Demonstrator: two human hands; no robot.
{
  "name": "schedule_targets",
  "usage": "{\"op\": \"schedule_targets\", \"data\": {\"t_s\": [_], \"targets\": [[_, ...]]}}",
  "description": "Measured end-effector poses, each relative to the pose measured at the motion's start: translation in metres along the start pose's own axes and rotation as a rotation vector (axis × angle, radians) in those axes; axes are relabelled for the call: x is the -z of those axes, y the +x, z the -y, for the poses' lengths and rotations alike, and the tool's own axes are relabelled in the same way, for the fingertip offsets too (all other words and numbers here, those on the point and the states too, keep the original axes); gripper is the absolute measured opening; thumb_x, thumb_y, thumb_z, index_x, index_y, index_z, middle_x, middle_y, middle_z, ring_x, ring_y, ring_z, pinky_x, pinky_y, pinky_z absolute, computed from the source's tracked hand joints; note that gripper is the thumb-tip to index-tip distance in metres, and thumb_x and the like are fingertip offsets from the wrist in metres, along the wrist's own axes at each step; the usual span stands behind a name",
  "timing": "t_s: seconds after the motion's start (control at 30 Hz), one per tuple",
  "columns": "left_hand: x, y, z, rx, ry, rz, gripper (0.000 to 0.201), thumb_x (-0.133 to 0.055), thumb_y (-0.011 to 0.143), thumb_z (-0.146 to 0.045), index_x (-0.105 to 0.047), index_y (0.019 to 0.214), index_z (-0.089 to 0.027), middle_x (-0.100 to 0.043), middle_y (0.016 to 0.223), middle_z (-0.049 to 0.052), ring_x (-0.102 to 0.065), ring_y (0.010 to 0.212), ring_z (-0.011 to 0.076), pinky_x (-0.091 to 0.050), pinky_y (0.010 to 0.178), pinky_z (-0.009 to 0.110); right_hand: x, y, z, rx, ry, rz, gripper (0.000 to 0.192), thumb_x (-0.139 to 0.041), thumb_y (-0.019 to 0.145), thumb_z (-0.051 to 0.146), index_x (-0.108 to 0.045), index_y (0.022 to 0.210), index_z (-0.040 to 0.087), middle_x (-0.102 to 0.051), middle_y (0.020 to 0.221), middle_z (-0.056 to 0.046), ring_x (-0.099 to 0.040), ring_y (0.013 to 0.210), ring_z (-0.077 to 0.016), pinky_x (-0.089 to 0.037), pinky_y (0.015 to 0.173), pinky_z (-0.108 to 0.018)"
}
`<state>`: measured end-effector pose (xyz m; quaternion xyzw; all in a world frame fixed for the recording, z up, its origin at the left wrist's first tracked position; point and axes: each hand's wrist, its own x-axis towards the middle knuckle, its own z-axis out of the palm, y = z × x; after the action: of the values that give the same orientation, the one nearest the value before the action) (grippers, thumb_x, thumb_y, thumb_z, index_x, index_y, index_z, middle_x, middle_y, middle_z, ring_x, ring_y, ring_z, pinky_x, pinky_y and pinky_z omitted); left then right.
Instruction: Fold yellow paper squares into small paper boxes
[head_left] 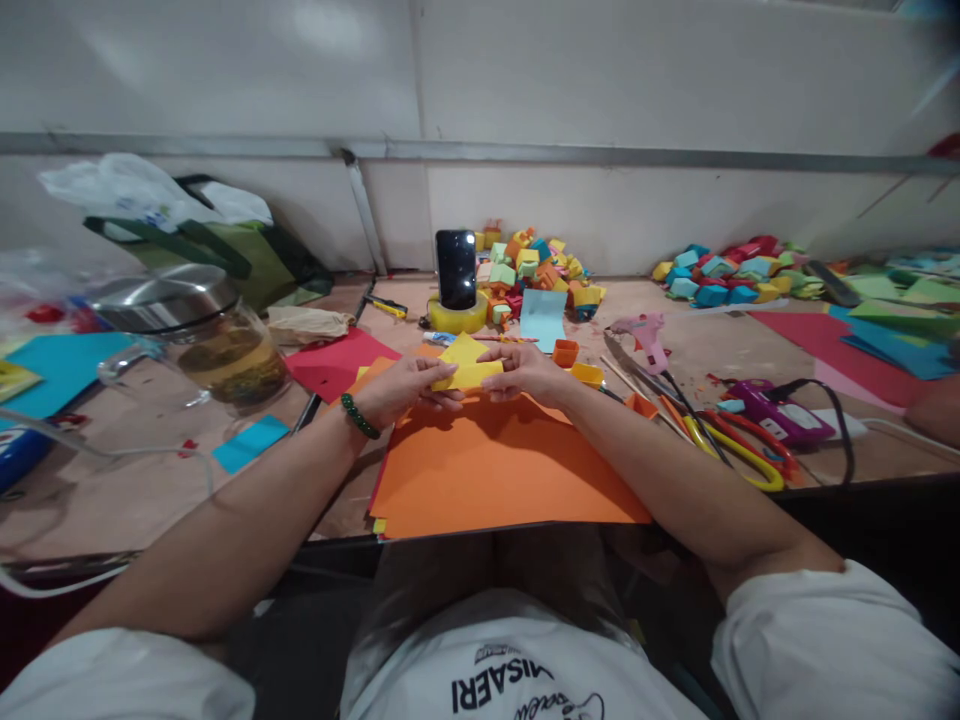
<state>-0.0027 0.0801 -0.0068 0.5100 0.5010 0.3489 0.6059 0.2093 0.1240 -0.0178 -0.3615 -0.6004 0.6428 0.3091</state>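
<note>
A small folded piece of yellow paper [471, 374] is held between my two hands, with one corner pointing up and away from me. My left hand [417, 386], with a green beaded bracelet [360, 416] at the wrist, pinches the paper's left end. At its right end, my right hand [528, 372] grips it between thumb and fingers. Beneath both hands lies a stack of orange paper sheets [510, 465] at the table's front edge. Small folded orange and yellow paper pieces [586, 374] lie just beyond my right hand.
A phone [456, 268] leans upright on a yellow tape roll [457, 316], beside a heap of folded paper shapes [529, 262]. Left stands a glass jug of tea [225, 360]. On the right are a pink glue gun [646, 338], yellow-handled scissors [735, 455] and a purple device [780, 412].
</note>
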Motion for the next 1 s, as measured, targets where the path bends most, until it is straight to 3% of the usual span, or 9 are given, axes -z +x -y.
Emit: {"op": "schedule_targets", "data": {"t_s": [0.13, 0.4, 0.57, 0.7, 0.9, 1.0], "targets": [[0.0, 0.0, 0.002, -0.046, 0.066, 0.021, 0.047, -0.086, 0.055, -0.052, -0.066, 0.071, -0.013, -0.074, 0.074, 0.01, -0.07, 0.063, 0.017, -0.051, 0.053, 0.02, -0.001, -0.002, 0.002, -0.041, -0.014, 0.037, 0.042, -0.083, 0.055, 0.016, -0.059, 0.089, 0.016, -0.067, 0.057, 0.002, -0.064, 0.048, -0.0129, -0.054, 0.047, -0.021], [-0.005, -0.002, 0.0, -0.032, 0.072, 0.0, 0.04, -0.086, 0.057, -0.044, -0.066, 0.073, -0.013, -0.073, 0.07, 0.009, -0.068, 0.06, 0.0158, -0.053, 0.055, 0.023, -0.004, 0.0, -0.005, 0.052, -0.065, 0.037, 0.033, -0.085, 0.055, 0.026, -0.064, 0.079, 0.016, -0.065, 0.061, 0.003, -0.062, 0.052, -0.0102, -0.049, 0.048, -0.019], [-0.01, -0.002, -0.001, -0.2, -0.035, -0.118, 0.034, -0.084, 0.056, -0.034, -0.07, 0.082, -0.016, -0.071, 0.073, 0.003, -0.064, 0.062, 0.0117, -0.051, 0.059, 0.021, -0.005, 0.0, -0.005, 0.103, -0.004, -0.052, 0.033, -0.084, 0.054, 0.031, -0.057, 0.069, 0.018, -0.063, 0.06, 0.003, -0.057, 0.052, -0.0078, -0.041, 0.047, -0.018], [-0.016, -0.002, 0.002, -0.318, -0.077, -0.25, 0.033, -0.081, 0.057, -0.039, -0.071, 0.079, -0.015, -0.069, 0.075, 0.002, -0.058, 0.061, 0.0093, -0.052, 0.064, 0.023, -0.008, 0.002, -0.006, 0.202, -0.103, 0.005, 0.029, -0.08, 0.059, 0.034, -0.058, 0.068, 0.018, -0.064, 0.064, 0.002, -0.056, 0.057, -0.0089, -0.041, 0.052, -0.02], [-0.027, -0.008, 0.002, -0.416, 0.041, -0.357, 0.03, -0.076, 0.062, -0.042, -0.073, 0.076, -0.016, -0.068, 0.07, 0.001, -0.06, 0.063, 0.0125, -0.053, 0.067, 0.027, -0.009, 0.006, -0.011, 0.332, -0.23, 0.063, 0.033, -0.076, 0.063, 0.046, -0.057, 0.065, 0.019, -0.058, 0.061, 0.004, -0.053, 0.059, -0.011, -0.043, 0.058, -0.024], [-0.031, -0.012, 0.0, -0.512, 0.141, -0.389, 0.021, -0.072, 0.066, -0.037, -0.072, 0.072, -0.017, -0.068, 0.067, 0.001, -0.06, 0.061, 0.0133, -0.053, 0.064, 0.027, -0.014, -0.003, -0.004, 0.457, -0.305, 0.032, 0.029, -0.074, 0.068, 0.045, -0.064, 0.078, 0.02, -0.064, 0.078, 0.0, -0.059, 0.076, -0.0149, -0.048, 0.071, -0.027]]}}
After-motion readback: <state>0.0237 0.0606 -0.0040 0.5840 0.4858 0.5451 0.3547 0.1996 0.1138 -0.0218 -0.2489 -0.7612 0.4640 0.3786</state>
